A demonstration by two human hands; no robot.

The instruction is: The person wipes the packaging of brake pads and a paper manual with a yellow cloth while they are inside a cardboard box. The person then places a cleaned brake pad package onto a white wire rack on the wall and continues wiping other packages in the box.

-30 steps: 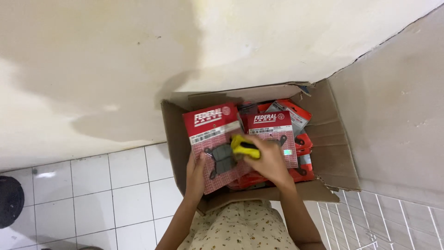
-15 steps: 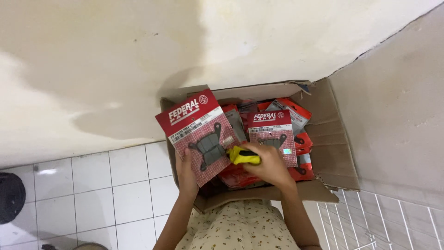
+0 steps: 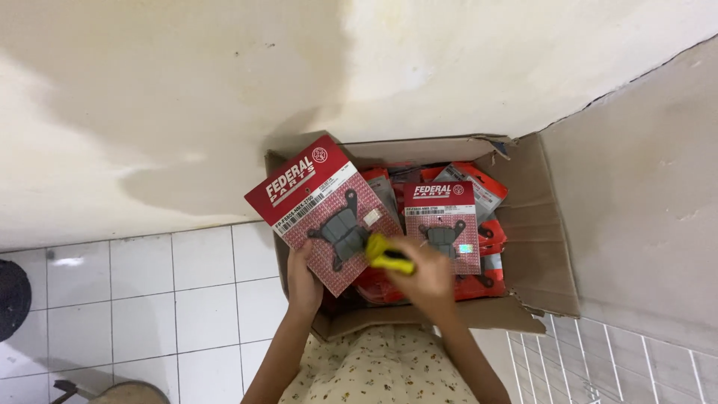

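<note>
My left hand [image 3: 303, 278] grips red blister pack [image 3: 323, 212] by bottom corner, now lifted and tilted left, clear of cardboard box [image 3: 542, 247]. My right hand [image 3: 425, 271] closed round yellow tool [image 3: 387, 255], moved toward pack's lower edge. Second pack [image 3: 443, 224] stays upright in box.

- The yellow tool [image 3: 389, 254] at centre frame is motion-blurred, its kind unclear.
- The dark round object [image 3: 11, 298] is cut off at the left edge.
- The lower packets [image 3: 479, 280] in the box lie mostly covered.
</note>
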